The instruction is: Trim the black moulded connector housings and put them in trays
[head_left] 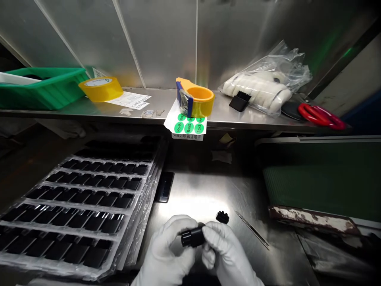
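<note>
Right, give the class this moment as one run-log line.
left hand: curled around black part | right hand: pinching its end | on table: tweezers, small black piece

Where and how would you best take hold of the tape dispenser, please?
Probably the tape dispenser is best gripped by its round yellow roll, from the right: the curve suits a palm there, while the blue end, likely for cutting, faces left.

The gloves (166,254) are white, the part (193,237) black, the bin (56,95) green, the sticker sheet (188,125) green-dotted white.
</note>
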A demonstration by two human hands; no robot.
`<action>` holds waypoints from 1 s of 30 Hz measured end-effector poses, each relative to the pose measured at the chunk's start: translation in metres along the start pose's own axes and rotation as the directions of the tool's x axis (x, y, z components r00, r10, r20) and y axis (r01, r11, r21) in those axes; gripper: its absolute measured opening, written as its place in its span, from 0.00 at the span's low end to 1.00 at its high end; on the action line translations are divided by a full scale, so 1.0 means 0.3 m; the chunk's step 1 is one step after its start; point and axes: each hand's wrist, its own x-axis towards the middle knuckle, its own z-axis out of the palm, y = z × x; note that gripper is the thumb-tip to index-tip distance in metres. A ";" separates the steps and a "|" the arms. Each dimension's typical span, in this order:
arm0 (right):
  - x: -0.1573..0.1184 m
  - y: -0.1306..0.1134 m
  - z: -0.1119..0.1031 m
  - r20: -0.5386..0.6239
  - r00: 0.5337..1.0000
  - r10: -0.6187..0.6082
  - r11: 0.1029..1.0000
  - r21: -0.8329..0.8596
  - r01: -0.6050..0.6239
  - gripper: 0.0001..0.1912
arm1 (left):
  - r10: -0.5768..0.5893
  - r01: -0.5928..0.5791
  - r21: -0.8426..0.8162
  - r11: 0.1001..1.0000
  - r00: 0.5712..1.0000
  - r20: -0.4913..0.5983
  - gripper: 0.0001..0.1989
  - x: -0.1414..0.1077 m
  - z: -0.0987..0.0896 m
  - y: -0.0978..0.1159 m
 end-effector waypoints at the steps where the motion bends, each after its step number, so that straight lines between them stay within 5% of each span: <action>1: -0.004 0.004 0.003 0.002 1.000 0.009 1.000 0.015 -0.009 0.19 | -0.013 0.013 -0.009 1.000 1.000 0.020 0.07 -0.002 -0.003 0.000; 5: -0.030 0.013 0.024 -0.032 0.999 -0.024 0.999 -0.041 0.023 0.23 | -0.205 0.213 -0.119 0.970 0.976 0.075 0.05 -0.009 -0.006 0.014; 9: -0.058 0.014 0.052 -0.162 0.981 -0.107 0.936 -0.350 0.044 0.18 | -0.276 0.289 -0.151 0.945 0.956 0.104 0.10 -0.021 -0.014 0.003; 12: -0.075 0.012 0.070 -0.238 0.947 -0.218 0.829 -0.558 0.051 0.17 | -0.099 0.110 -0.102 0.989 0.989 0.110 0.12 -0.035 -0.026 -0.021; 15: -0.092 0.003 0.086 -0.153 0.958 -0.244 0.830 -0.543 0.125 0.24 | 0.085 -0.079 -0.085 0.993 0.994 0.068 0.18 -0.044 -0.033 -0.025; 22: -0.111 0.004 0.096 -0.236 0.942 -0.237 0.905 -0.407 0.125 0.27 | 0.257 -0.248 -0.105 0.963 0.962 0.090 0.23 -0.042 -0.031 0.021; 30: -0.101 0.004 0.075 -0.167 0.955 -0.246 0.760 -0.644 0.083 0.26 | 0.441 -0.446 0.264 0.855 0.894 0.084 0.30 -0.050 -0.062 -0.038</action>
